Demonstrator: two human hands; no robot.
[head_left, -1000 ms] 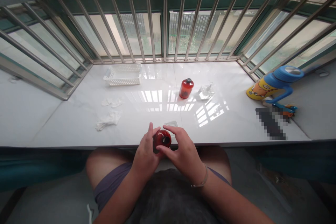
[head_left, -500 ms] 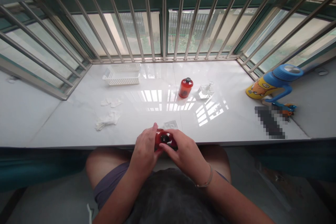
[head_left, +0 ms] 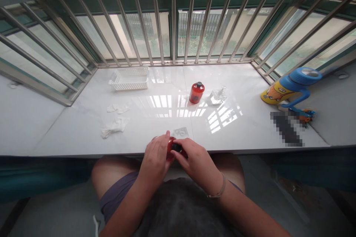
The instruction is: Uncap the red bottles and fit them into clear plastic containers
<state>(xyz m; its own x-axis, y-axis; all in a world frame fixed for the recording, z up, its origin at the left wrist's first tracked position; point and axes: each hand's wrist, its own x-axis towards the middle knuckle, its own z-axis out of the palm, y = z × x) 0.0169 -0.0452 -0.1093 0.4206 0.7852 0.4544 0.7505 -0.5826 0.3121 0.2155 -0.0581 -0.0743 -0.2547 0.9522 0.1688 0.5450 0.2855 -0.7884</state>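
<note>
Two hands closed narrowly on a red bottle (head_left: 170, 147) at the front edge of the marble sill (head_left: 69, 129), the left hand (head_left: 155, 157) steadying its body, the right hand (head_left: 197, 161) wrapped against its black cap (head_left: 176, 147), a second bottle (head_left: 197, 93) upright well beyond

- white plastic basket (head_left: 129, 83), upper left
- crumpled white gloves (head_left: 114, 126) just below it
- red bottle (head_left: 196, 92) standing mid-frame
- blue-and-yellow kids' cup (head_left: 289, 89), far right

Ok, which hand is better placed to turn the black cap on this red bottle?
Probably the right hand: its fingers lie against the black cap, while the left hand wraps the side of the red bottle, steadying it.
</note>
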